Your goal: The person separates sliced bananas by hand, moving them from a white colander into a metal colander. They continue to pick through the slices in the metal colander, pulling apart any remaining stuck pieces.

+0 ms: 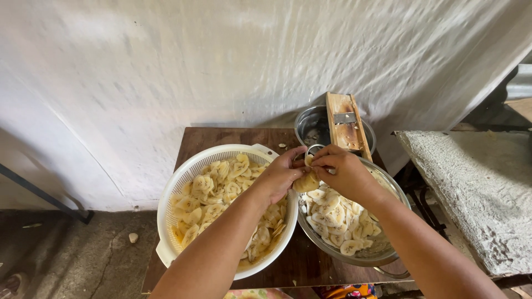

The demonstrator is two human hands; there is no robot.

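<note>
Holding a short stub of peeled plantain (306, 182) between both hands, I have it over the near rim of the steel bowl (382, 252), just where that bowl meets the white colander (166, 221). My left hand (279, 176) wraps it from the left with fingers curled closed around its body, and my right hand (344, 173) comes over the top, fingers pinched shut on its upper end. A small metal ring or blade (315, 148) shows just above my knuckles; I think my right fingers hold it, but the view is too crowded to be sure.

The stub's long axis runs roughly up and away from me, tilted a little toward the right, with its blunt lower end pointing down toward the slices and its upper end hidden in my fingers.

As I judge it, the work is well along. The colander is heaped with pale yellow slices (216, 194), and a second layer of slices (332, 213) covers much of the steel bowl's bottom. Only this one small piece is left in my hands, and I see no whole fruit waiting on the table.

Behind the bowl, a wooden slicer board (347, 126) with a metal blade leans across a smaller steel pot (310, 128). All of it sits on a dark wooden table (221, 138) against a white sheet (221, 66). A rough grey slab (487, 194) stands to the right, and the concrete floor (83, 249) lies to the left.
</note>
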